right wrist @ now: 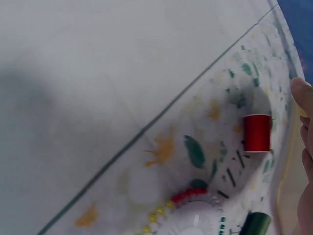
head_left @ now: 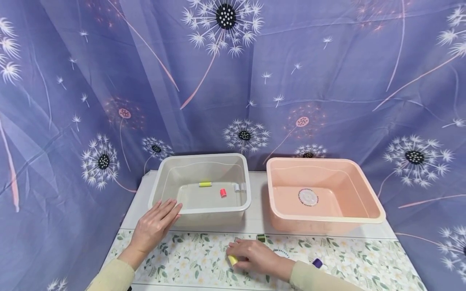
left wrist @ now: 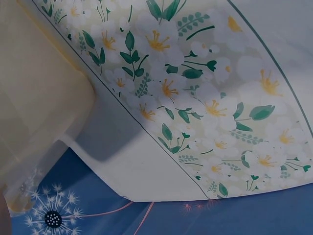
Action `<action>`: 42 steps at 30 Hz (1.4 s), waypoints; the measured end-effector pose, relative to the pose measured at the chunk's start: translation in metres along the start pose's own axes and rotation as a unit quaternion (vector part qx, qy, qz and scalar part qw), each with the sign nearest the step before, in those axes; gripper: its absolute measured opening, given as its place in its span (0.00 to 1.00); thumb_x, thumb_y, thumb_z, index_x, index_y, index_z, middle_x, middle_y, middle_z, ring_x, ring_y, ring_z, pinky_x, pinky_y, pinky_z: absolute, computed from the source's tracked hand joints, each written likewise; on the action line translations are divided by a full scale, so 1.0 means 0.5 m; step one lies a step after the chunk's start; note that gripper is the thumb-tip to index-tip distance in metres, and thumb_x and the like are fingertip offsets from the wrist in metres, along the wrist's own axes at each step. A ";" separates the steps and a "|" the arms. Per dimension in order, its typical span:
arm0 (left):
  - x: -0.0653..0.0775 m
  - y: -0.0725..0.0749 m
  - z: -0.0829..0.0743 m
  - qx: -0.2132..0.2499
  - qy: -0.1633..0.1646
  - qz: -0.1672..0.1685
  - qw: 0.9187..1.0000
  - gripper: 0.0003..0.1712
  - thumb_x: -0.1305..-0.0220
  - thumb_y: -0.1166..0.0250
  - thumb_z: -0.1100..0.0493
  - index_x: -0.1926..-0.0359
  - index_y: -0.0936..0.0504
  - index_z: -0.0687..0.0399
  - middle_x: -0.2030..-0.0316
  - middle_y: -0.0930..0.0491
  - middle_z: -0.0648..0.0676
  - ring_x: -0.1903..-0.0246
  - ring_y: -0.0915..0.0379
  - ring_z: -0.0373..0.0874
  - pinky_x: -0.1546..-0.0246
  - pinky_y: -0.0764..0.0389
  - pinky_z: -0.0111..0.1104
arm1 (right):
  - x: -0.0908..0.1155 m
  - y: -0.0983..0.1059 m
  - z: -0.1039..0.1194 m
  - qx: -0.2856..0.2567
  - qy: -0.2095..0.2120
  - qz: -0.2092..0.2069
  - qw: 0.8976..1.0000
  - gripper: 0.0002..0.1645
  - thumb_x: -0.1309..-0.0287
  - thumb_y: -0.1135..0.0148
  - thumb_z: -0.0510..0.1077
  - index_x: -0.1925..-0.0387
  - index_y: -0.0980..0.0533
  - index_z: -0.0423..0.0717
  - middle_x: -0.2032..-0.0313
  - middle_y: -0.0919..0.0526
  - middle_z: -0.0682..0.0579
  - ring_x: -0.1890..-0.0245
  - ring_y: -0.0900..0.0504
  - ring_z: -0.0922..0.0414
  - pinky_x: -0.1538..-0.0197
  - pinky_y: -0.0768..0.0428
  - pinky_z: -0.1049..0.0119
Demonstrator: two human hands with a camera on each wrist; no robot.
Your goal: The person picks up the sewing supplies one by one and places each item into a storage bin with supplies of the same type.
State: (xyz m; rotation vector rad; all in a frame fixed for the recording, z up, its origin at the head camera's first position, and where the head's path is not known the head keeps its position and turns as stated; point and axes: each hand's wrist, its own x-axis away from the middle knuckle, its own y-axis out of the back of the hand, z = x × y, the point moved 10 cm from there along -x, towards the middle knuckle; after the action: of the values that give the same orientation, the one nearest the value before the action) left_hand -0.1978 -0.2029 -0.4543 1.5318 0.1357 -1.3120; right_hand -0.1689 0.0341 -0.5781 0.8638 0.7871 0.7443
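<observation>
My left hand (head_left: 154, 224) rests on the front-left rim of the grey bin (head_left: 214, 211), fingers straight. Over the floral cloth, my right hand (head_left: 256, 258) pinches a yellow thread spool (head_left: 232, 260) between thumb and fingers; only part of that hand (right wrist: 305, 142) enters the right wrist view. Near it on the cloth lie a dark green spool (head_left: 261, 238) and a wheel of bead-headed pins (head_left: 281, 253), partly hidden by the hand. A red spool (right wrist: 257, 133) stands close by in the right wrist view. Behind the right wrist is a purple spool (head_left: 317, 263).
Inside the grey bin are a yellow spool (head_left: 205, 184), a pinkish-red spool (head_left: 223, 192) and a white spool (head_left: 237, 187). The pink bin (head_left: 324, 219) on the right holds another pin wheel (head_left: 308, 197). A blue dandelion-print curtain (head_left: 204, 121) hangs behind the table.
</observation>
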 end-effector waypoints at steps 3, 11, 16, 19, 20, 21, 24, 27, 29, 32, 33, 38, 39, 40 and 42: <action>0.001 0.000 0.000 0.000 0.001 -0.003 1.000 0.26 0.13 0.50 0.46 0.44 0.10 0.56 0.51 0.09 0.59 0.54 0.09 0.56 0.47 0.11 0.54 | -0.007 0.017 0.009 0.007 0.005 -0.006 1.000 0.28 0.38 0.22 0.50 0.39 0.15 0.45 0.41 0.12 0.49 0.37 0.14 0.54 0.32 0.16 0.54; 0.001 -0.001 0.001 -0.004 0.002 0.008 1.000 0.27 0.13 0.51 0.46 0.44 0.10 0.56 0.51 0.09 0.59 0.54 0.09 0.56 0.50 0.11 0.55 | -0.022 0.058 0.035 0.032 0.041 -0.027 0.998 0.28 0.36 0.24 0.50 0.38 0.16 0.44 0.41 0.11 0.51 0.37 0.14 0.55 0.32 0.16 0.58; -0.002 0.002 -0.001 -0.005 0.001 0.005 1.000 0.27 0.13 0.51 0.46 0.44 0.10 0.56 0.51 0.09 0.59 0.54 0.09 0.56 0.50 0.11 0.54 | -0.031 0.088 0.051 0.052 0.061 -0.050 0.996 0.27 0.35 0.24 0.51 0.38 0.15 0.46 0.41 0.11 0.54 0.37 0.15 0.57 0.32 0.17 0.61; -0.003 0.003 -0.001 -0.004 0.001 0.005 1.000 0.26 0.13 0.51 0.46 0.44 0.10 0.56 0.51 0.09 0.59 0.54 0.09 0.56 0.50 0.11 0.54 | -0.038 0.108 0.065 0.061 0.083 -0.072 0.992 0.27 0.37 0.22 0.50 0.39 0.15 0.45 0.43 0.10 0.53 0.39 0.13 0.57 0.33 0.16 0.62; -0.003 0.002 -0.001 -0.004 0.001 0.007 1.000 0.27 0.13 0.51 0.46 0.44 0.10 0.56 0.51 0.09 0.59 0.54 0.09 0.56 0.49 0.11 0.54 | -0.040 0.115 0.068 0.061 0.088 -0.077 0.991 0.27 0.38 0.21 0.49 0.40 0.15 0.45 0.43 0.10 0.53 0.39 0.13 0.57 0.33 0.16 0.62; -0.003 0.002 -0.001 -0.004 0.002 0.008 1.000 0.27 0.13 0.51 0.46 0.44 0.10 0.56 0.51 0.09 0.59 0.54 0.09 0.56 0.49 0.11 0.54 | -0.042 0.120 0.073 0.062 0.095 -0.083 0.990 0.27 0.39 0.20 0.49 0.40 0.15 0.44 0.43 0.10 0.52 0.40 0.13 0.57 0.33 0.16 0.62; -0.002 0.002 -0.002 -0.004 0.003 0.011 1.000 0.27 0.13 0.51 0.46 0.44 0.10 0.56 0.51 0.09 0.59 0.54 0.09 0.56 0.48 0.11 0.54 | -0.049 0.136 0.082 0.061 0.102 -0.091 0.989 0.29 0.42 0.19 0.48 0.41 0.14 0.43 0.44 0.10 0.51 0.40 0.13 0.56 0.32 0.17 0.61; -0.001 0.001 -0.001 -0.005 0.004 0.014 1.000 0.27 0.13 0.52 0.46 0.44 0.10 0.56 0.51 0.09 0.59 0.54 0.09 0.56 0.48 0.11 0.54 | -0.055 0.148 0.087 0.060 0.106 -0.095 0.988 0.31 0.46 0.17 0.47 0.42 0.14 0.43 0.44 0.10 0.51 0.40 0.12 0.56 0.31 0.18 0.61; -0.001 0.001 -0.002 -0.004 0.004 0.016 1.000 0.28 0.13 0.52 0.46 0.44 0.10 0.56 0.51 0.09 0.59 0.54 0.09 0.56 0.49 0.11 0.55 | -0.058 0.156 0.089 0.054 0.105 -0.097 0.988 0.32 0.48 0.16 0.46 0.42 0.14 0.43 0.44 0.10 0.51 0.40 0.13 0.56 0.31 0.18 0.62; -0.001 0.000 -0.002 -0.002 0.005 0.018 1.000 0.28 0.13 0.52 0.46 0.44 0.10 0.56 0.51 0.09 0.59 0.54 0.09 0.56 0.51 0.10 0.55 | -0.061 0.166 0.091 0.054 0.108 -0.102 0.987 0.31 0.47 0.15 0.47 0.42 0.14 0.43 0.44 0.10 0.52 0.40 0.13 0.57 0.31 0.19 0.63; -0.001 0.000 -0.002 -0.001 0.005 0.019 1.000 0.28 0.12 0.53 0.46 0.44 0.10 0.56 0.51 0.09 0.59 0.54 0.09 0.56 0.51 0.10 0.55 | -0.062 0.170 0.091 0.052 0.108 -0.103 0.987 0.31 0.47 0.16 0.47 0.41 0.14 0.44 0.44 0.10 0.53 0.39 0.13 0.57 0.30 0.19 0.64; 0.001 0.000 -0.001 0.003 0.006 0.020 1.000 0.28 0.12 0.53 0.46 0.44 0.10 0.56 0.51 0.09 0.59 0.54 0.09 0.56 0.51 0.10 0.56 | -0.069 0.192 0.099 0.070 0.121 -0.112 0.984 0.31 0.46 0.16 0.48 0.41 0.14 0.44 0.43 0.10 0.53 0.39 0.14 0.58 0.30 0.20 0.64; 0.001 0.000 -0.001 0.003 0.006 0.019 1.000 0.28 0.12 0.52 0.46 0.44 0.10 0.56 0.51 0.09 0.59 0.54 0.09 0.56 0.51 0.10 0.56 | -0.071 0.198 0.101 0.077 0.124 -0.113 0.983 0.32 0.46 0.16 0.48 0.40 0.15 0.44 0.43 0.10 0.53 0.39 0.14 0.58 0.30 0.20 0.64; 0.001 0.000 -0.001 0.003 0.005 0.018 1.000 0.28 0.13 0.52 0.46 0.44 0.10 0.56 0.51 0.09 0.59 0.54 0.09 0.56 0.52 0.10 0.56 | -0.072 0.203 0.103 0.082 0.126 -0.114 0.982 0.32 0.46 0.16 0.48 0.40 0.15 0.44 0.43 0.10 0.53 0.39 0.14 0.59 0.30 0.20 0.64; 0.001 0.000 -0.001 0.003 0.004 0.017 1.000 0.28 0.13 0.52 0.46 0.44 0.10 0.56 0.51 0.09 0.60 0.54 0.09 0.56 0.52 0.10 0.56 | -0.077 0.213 0.106 0.087 0.127 -0.114 0.981 0.32 0.46 0.16 0.48 0.40 0.15 0.44 0.43 0.10 0.53 0.39 0.14 0.58 0.30 0.19 0.63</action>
State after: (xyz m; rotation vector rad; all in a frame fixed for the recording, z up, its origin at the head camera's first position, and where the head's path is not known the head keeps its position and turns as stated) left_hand -0.1975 -0.2029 -0.4547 1.5384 0.1107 -1.2795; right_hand -0.1695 0.0312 -0.4532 0.8256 1.1724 0.5931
